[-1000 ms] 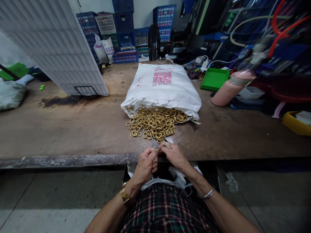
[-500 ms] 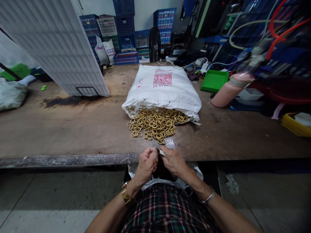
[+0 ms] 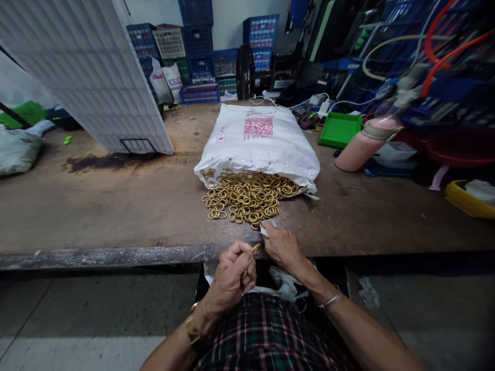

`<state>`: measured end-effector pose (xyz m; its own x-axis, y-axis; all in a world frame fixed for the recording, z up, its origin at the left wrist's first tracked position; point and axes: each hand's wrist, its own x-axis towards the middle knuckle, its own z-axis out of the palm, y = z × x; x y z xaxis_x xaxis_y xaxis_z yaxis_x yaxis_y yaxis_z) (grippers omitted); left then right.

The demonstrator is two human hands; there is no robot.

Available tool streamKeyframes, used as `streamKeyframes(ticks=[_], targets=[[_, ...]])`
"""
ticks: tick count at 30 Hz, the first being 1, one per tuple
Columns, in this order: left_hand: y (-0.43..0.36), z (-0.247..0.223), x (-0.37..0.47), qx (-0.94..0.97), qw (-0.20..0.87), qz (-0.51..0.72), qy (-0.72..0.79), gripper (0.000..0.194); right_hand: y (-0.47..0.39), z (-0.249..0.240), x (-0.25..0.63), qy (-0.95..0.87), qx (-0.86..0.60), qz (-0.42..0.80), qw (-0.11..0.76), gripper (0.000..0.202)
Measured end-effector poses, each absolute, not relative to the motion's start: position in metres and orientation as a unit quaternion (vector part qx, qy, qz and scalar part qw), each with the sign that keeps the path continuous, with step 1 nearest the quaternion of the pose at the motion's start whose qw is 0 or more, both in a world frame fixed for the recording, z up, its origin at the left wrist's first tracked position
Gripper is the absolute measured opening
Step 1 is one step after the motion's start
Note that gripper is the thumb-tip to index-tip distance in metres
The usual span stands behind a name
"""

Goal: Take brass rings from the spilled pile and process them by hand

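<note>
My left hand (image 3: 234, 273) is closed at the table's front edge, pinching a gold-coloured ring (image 3: 256, 248) between thumb and fingertips. A second bit of gold shows lower down, by its curled fingers. Just to the right and slightly farther forward, my right hand (image 3: 282, 250) grips a small tool with a dark tip and a whitish body (image 3: 264, 232). The tool's tip lies at the near edge of a pile of gold-coloured rings (image 3: 245, 198). These rings spill from the mouth of a white sack (image 3: 232, 149) with red print, lying on the table.
The brown wooden table (image 3: 116, 211) has a worn front edge. A white ribbed panel (image 3: 112, 87) stands at the left. At the right are a green tray (image 3: 340, 129), a pink bottle (image 3: 363, 147) and a yellow bin (image 3: 464, 198). Blue crates (image 3: 197, 41) stack up behind.
My hands have come apart. The right one moved forward with the tool to the near rings; the left drew back slightly, and a ring now shows in its pinch.
</note>
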<state>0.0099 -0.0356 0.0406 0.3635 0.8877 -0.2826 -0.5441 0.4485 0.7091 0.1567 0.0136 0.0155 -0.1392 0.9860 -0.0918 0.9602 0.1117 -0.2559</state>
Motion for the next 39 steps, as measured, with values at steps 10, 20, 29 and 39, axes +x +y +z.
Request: streamKeyframes(ticks=[10, 20, 29, 39], targets=[[-0.021, 0.025, -0.007, 0.054, 0.846, 0.435, 0.305, 0.025, 0.040, 0.005, 0.144, -0.716, -0.678, 0.108, 0.126, 0.041], [-0.018, 0.017, -0.007, 0.022, 0.857, 0.417, 0.300, 0.018, 0.051, 0.011, 0.145, -0.687, -0.687, 0.159, 0.174, 0.021], [-0.013, 0.014, -0.009, 0.006, 0.875, 0.410, 0.257, 0.015, 0.049, 0.001, 0.152, -0.666, -0.672, 0.186, 0.264, 0.016], [-0.009, 0.017, -0.011, 0.010, 0.861, 0.424, 0.281, 0.019, 0.042, -0.003, 0.165, -0.622, -0.697, 0.170, 0.312, 0.025]])
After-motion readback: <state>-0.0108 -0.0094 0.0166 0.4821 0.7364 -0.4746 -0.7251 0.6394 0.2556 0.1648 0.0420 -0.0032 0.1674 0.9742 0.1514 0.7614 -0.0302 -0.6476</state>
